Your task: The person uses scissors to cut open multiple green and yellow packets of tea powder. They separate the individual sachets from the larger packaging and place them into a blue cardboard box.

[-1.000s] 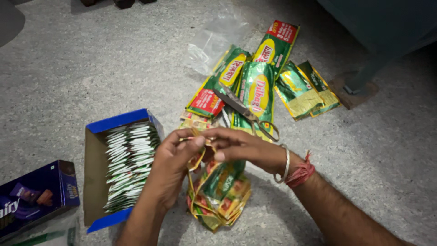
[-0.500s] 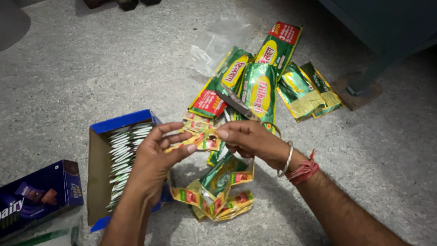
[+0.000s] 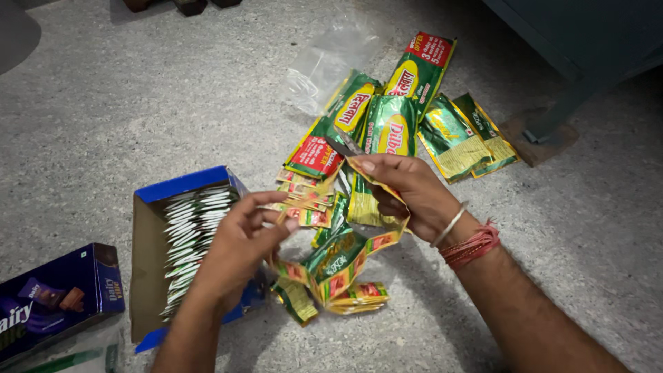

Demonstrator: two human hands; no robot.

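- A strip of small green-and-red sachets (image 3: 338,259) hangs between the two hands, low over the grey speckled floor (image 3: 138,97), just right of the blue box.
- The right hand (image 3: 407,193) pinches the top of the strip, thumb and fingers closed on its yellow-edged fold, with the strip looping down beneath the palm.
- The left hand (image 3: 238,245) has its fingers curled and its thumb pressed on a small fanned stack of sachets (image 3: 307,207), gripping its left end.
- The lower end of the strip folds up on the floor into a loose heap (image 3: 345,297).
- On the right wrist sit a metal bangle (image 3: 449,224) and red thread bands (image 3: 473,245).
- Just to the left lies an open blue cardboard box (image 3: 148,255), filled with a row of white-edged packets (image 3: 190,238) standing on edge.
- Beyond the hands, larger green pouches (image 3: 390,124) with red and yellow panels lie spread out on the floor, overlapping each other.
- A crumpled clear plastic bag (image 3: 324,62) rests just behind them.
- At the lower-left corner sits a purple chocolate box (image 3: 55,297), apart from the hands.
- At the top right stands a dark metal furniture leg (image 3: 559,110) on a wooden block.
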